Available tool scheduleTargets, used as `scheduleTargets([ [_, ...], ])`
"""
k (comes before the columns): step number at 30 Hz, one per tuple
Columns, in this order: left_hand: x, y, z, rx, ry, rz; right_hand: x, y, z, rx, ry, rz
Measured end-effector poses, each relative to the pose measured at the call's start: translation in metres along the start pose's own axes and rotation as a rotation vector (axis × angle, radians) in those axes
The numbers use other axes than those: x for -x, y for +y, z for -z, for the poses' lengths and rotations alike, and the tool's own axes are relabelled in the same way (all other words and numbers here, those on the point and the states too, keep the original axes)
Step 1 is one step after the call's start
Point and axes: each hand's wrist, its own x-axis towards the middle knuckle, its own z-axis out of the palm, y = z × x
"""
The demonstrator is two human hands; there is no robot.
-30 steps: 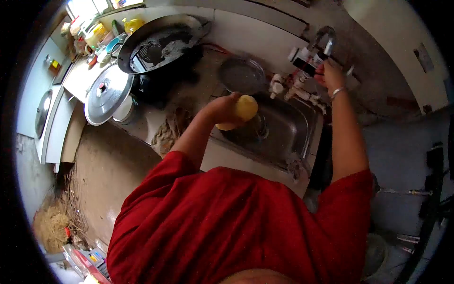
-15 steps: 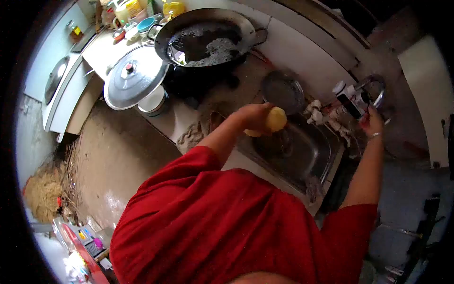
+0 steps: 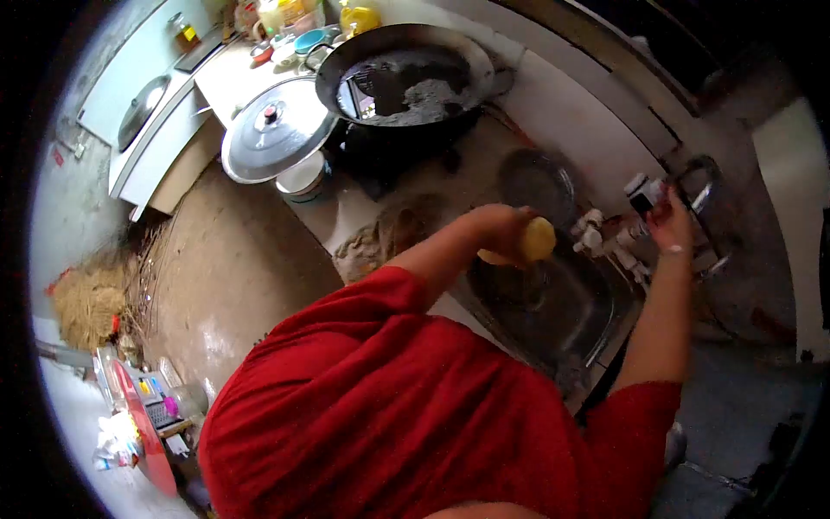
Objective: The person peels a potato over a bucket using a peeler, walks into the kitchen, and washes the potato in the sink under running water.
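Over the sink (image 3: 566, 298), my left hand (image 3: 503, 232) is closed around pale yellow, rounded pieces that look like peeled potatoes (image 3: 540, 239). One bulges past the fingertips and another shows below the palm. My right hand (image 3: 670, 227) reaches to a white tap body (image 3: 638, 192) with a dark panel. Its fingers are bent against the tap's near side, and the grip is partly hidden and blurred. A curved metal spout (image 3: 711, 180) stands just beyond. White pipe fittings (image 3: 592, 233) sit between the two hands.
A large wok (image 3: 402, 76) with dark liquid stands on the stove, beside a metal lid (image 3: 278, 130) over a white bowl (image 3: 301, 177). Behind the sink is a dark round basin (image 3: 538, 186). A crumpled cloth (image 3: 367, 246) lies on the counter's front edge.
The view has swung, so the surroundings sit further right and lower. My right hand has moved up along the tap and covers more of it. My left hand keeps hold of the potatoes.
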Motion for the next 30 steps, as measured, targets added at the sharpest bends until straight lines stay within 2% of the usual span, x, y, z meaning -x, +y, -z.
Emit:
scheduleTargets([
  [2,-0.004,0.004,-0.003,0.021,-0.029,-0.004,-0.022,0.004,-0.019,0.082,0.148,0.038],
  [3,-0.007,0.001,-0.008,0.040,0.038,-0.010,-0.052,0.008,-0.002,0.073,-0.080,0.081],
  [4,-0.010,0.000,-0.013,0.064,0.098,-0.019,-0.047,0.008,-0.013,0.074,0.022,0.058],
  [6,-0.013,0.007,-0.015,0.032,0.090,0.008,-0.045,0.005,-0.015,0.111,0.072,0.088],
  [7,-0.021,0.000,-0.019,-0.019,0.081,-0.013,-0.039,0.008,-0.011,0.106,0.017,0.131],
  [10,-0.024,0.014,-0.021,-0.056,0.058,-0.044,-0.010,0.018,0.009,0.250,0.058,0.184],
  [12,-0.028,0.025,-0.021,-0.046,0.066,-0.036,0.003,0.038,0.043,0.215,-0.107,0.336],
  [14,-0.038,0.025,-0.032,-0.080,0.083,-0.112,0.051,0.062,0.040,-0.172,-0.014,0.262],
  [16,-0.052,0.029,-0.045,-0.030,0.085,-0.161,0.050,0.127,0.069,-0.363,-0.028,0.191],
  [18,-0.061,0.040,-0.053,0.021,0.085,-0.209,0.059,0.189,0.088,-0.204,-0.006,-0.043],
  [20,-0.066,0.055,-0.060,0.041,0.071,-0.247,0.103,0.205,0.055,-0.392,-0.025,-0.193],
  [22,-0.077,0.066,-0.072,0.035,0.066,-0.247,0.121,0.225,0.041,-0.655,-0.220,-0.214],
  [23,-0.083,0.070,-0.078,0.031,0.072,-0.237,0.126,0.228,0.037,-0.658,-0.207,-0.203],
  [24,-0.095,0.068,-0.091,0.030,0.065,-0.252,0.134,0.220,0.030,-0.753,-0.319,-0.161],
  [25,-0.110,0.060,-0.111,0.103,0.140,-0.283,0.139,0.211,0.025,-0.845,-0.433,-0.117],
  [26,-0.120,0.058,-0.121,0.176,0.215,-0.311,0.142,0.201,0.021,-0.845,-0.426,-0.106],
  [28,-0.093,0.099,-0.114,0.097,0.270,-0.262,0.143,0.188,0.015,-0.667,-0.179,-0.068],
  [29,-0.082,0.115,-0.112,0.021,0.335,-0.205,0.139,0.188,0.016,-0.670,-0.176,-0.062],
  [30,-0.084,0.115,-0.122,0.019,0.333,-0.210,0.132,0.191,0.018,-0.699,-0.175,0.039],
])
